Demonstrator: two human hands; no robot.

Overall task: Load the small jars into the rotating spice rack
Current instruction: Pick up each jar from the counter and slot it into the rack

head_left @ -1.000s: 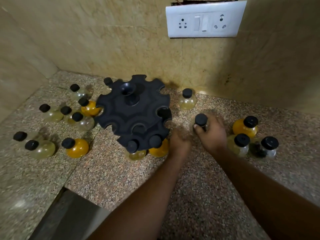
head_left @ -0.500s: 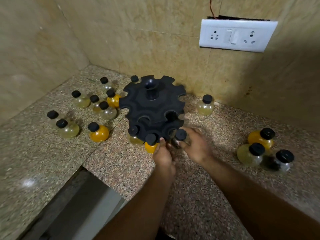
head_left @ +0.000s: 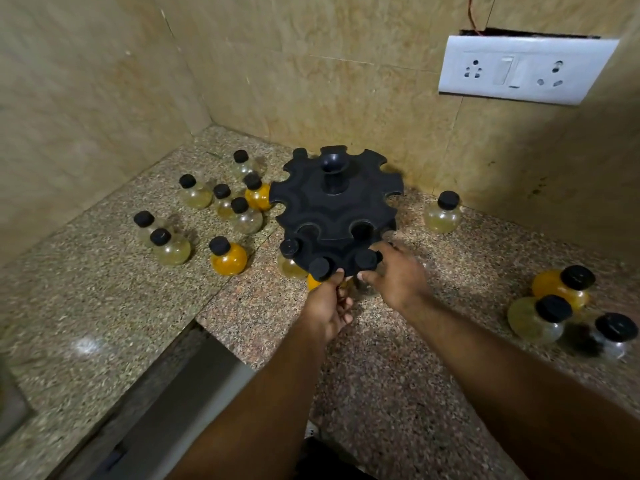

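Observation:
The black two-tier spice rack (head_left: 332, 206) stands near the counter's back corner. Its lower tier carries a pale jar (head_left: 290, 258), an orange jar (head_left: 313, 282) under a black cap, and a clear jar (head_left: 365, 260) at the front right slot. My right hand (head_left: 398, 275) is closed around that clear jar, whose neck sits in the slot. My left hand (head_left: 329, 301) grips the lower tier's front rim by the orange jar, thumb against its cap. The upper tier's slots hold nothing.
Several loose black-capped jars stand left of the rack, among them an orange one (head_left: 229, 259). One pale jar (head_left: 443, 218) stands behind right, and three more (head_left: 540, 318) at far right. A switch plate (head_left: 519, 69) is on the wall. The counter steps down at front left (head_left: 166, 393).
My right hand picked a clear jar off the counter to the right of the rack and carried it left to the lower tier. My left hand took the rack's front rim.

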